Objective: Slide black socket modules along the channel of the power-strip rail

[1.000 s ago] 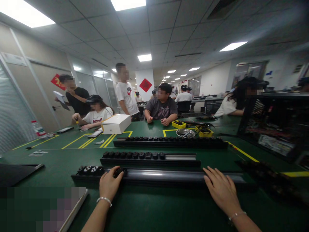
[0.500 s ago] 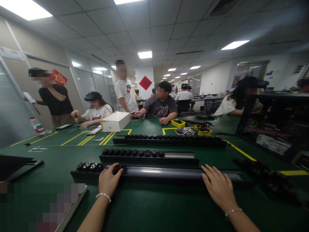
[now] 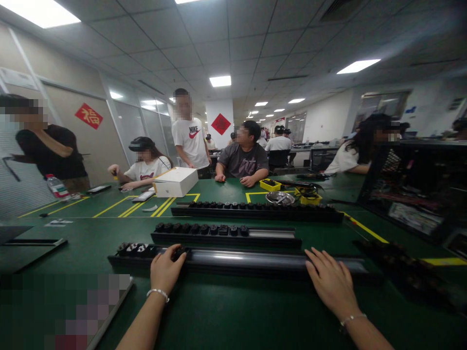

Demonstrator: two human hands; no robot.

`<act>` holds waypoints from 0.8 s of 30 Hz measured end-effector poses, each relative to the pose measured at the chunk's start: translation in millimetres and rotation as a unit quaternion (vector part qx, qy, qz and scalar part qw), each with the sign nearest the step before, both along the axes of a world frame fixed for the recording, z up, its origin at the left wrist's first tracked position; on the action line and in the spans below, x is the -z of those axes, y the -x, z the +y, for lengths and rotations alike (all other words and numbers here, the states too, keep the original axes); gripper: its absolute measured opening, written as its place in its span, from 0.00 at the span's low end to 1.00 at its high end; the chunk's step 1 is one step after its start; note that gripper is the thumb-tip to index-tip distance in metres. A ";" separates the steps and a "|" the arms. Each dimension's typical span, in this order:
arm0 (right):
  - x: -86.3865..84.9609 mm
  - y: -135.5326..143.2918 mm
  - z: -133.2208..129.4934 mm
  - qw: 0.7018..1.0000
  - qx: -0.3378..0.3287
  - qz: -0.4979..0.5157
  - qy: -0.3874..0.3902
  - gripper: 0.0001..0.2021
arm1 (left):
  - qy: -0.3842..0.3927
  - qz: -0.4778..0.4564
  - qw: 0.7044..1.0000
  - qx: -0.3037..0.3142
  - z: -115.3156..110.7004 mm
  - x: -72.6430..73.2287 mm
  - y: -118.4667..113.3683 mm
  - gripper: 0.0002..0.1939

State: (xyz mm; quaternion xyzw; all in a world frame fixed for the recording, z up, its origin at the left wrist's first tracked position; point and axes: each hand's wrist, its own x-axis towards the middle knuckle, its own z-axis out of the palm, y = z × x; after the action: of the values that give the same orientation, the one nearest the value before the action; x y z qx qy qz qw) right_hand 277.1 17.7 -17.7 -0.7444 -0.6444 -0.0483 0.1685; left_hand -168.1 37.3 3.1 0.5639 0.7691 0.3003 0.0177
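Note:
Nearest me on the green table lies a long black rail [image 3: 241, 260] with a shiny channel and several black and white pieces at its left end. My left hand [image 3: 167, 267] is curled over the rail beside those pieces, its fingers round a small black piece, partly hidden. My right hand [image 3: 330, 277] rests on the rail's right part, fingers spread and holding nothing. Behind it stands a shorter rail [image 3: 272, 234] with a row of black round pieces on its left part. Farther back is a third rail [image 3: 255, 211], filled along most of its length.
A white box [image 3: 177, 182], a metal bowl [image 3: 279, 198] and yellow trays [image 3: 270, 185] stand farther back. An open computer case [image 3: 412, 189] is at the right, near a dark heap of parts [image 3: 404, 272]. People sit and stand across the table.
My hands stay in place on the rail. The person in black at the left has moved farther left. The seated person in grey has drawn an arm in, and the standing person is more upright.

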 end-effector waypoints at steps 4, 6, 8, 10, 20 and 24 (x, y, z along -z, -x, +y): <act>1.8 -0.9 1.0 1.000 -0.001 -0.001 0.003 0.28 | -0.001 0.014 1.000 -0.002 0.7 0.3 -1.7 0.23; 1.1 -0.8 0.3 1.000 0.000 0.001 0.008 0.28 | 0.002 0.014 1.000 -0.003 0.9 0.0 -2.4 0.23; -0.3 -0.1 -0.6 1.000 0.001 0.002 0.010 0.28 | 0.006 0.009 1.000 -0.005 0.6 -0.7 -2.7 0.23; -1.7 0.9 -1.3 1.000 0.005 0.002 0.012 0.28 | 0.007 0.004 1.000 -0.005 0.0 -1.8 -2.8 0.23; -2.4 2.6 -1.8 1.000 0.012 0.000 0.012 0.27 | 0.013 -0.005 1.000 -0.005 -3.5 -6.0 -13.0 0.21; -3.8 3.0 -1.7 1.000 0.008 0.000 0.019 0.28 | 0.020 -0.007 1.000 -0.003 -3.8 -6.8 -15.8 0.21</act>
State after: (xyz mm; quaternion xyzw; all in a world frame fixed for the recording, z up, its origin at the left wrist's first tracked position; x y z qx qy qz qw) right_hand 274.1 16.0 -14.0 -0.7523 -0.6394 -0.0371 0.1543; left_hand -152.3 33.5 9.8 0.5590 0.7765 0.2889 0.0334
